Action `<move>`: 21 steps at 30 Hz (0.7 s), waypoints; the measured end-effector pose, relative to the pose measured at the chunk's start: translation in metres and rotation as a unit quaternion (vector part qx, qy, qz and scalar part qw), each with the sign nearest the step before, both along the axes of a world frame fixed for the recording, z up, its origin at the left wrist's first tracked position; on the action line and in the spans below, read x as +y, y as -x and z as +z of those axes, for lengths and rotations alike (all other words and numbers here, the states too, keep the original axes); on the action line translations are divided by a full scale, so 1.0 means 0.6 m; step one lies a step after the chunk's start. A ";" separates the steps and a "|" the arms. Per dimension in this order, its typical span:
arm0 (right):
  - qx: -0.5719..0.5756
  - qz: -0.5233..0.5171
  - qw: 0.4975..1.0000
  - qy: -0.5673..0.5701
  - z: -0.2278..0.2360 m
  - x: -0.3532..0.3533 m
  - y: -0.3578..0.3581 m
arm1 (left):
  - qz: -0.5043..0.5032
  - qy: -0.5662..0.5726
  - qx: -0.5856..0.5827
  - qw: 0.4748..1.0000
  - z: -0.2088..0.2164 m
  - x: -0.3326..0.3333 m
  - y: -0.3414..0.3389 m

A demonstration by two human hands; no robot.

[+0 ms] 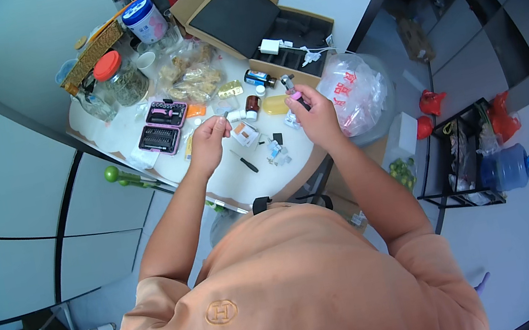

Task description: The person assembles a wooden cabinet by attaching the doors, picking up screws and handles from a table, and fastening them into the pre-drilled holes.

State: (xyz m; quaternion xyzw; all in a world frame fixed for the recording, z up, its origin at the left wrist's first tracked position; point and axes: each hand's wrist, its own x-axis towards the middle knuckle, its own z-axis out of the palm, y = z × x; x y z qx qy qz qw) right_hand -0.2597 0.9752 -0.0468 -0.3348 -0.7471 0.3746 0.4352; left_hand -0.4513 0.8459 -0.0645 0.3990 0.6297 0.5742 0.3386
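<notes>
My right hand (319, 117), raised over the right part of the white table, is closed round a black-and-pink screwdriver handle (300, 99) with a silver end pointing up and away. To the left, my left hand (209, 145) has its fingers pinched together above the table; whatever it may hold is too small to make out. Left of it lies an unfolded bit set (159, 128) in a black-and-pink case. Between my hands and the near edge are a thin black screwdriver (249, 165), a small black square piece (277, 138) and little clear bags (276, 152).
Brown bottles (252, 105) and white caps stand mid-table. Behind them are bags of dried food (190, 76), a red-lidded jar (122, 80) and a blue-lidded tub (145, 23). An opened cardboard box (301, 26) holds a white charger (270, 47). A plastic bag (353, 90) bulges at the right.
</notes>
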 end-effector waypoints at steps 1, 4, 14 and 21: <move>0.055 0.080 0.982 0.163 0.012 -0.002 0.002 | 0.004 0.000 0.000 1.000 -0.001 -0.002 -0.003; 0.085 0.192 0.920 0.331 0.020 -0.026 0.018 | -0.044 -0.015 0.014 0.999 -0.005 -0.014 -0.019; 0.080 0.338 0.821 0.452 -0.019 -0.091 0.100 | -0.068 0.087 0.019 0.994 0.029 -0.093 -0.011; 0.014 0.387 0.814 0.432 -0.016 -0.119 0.187 | -0.047 0.116 0.242 0.962 0.056 -0.129 0.072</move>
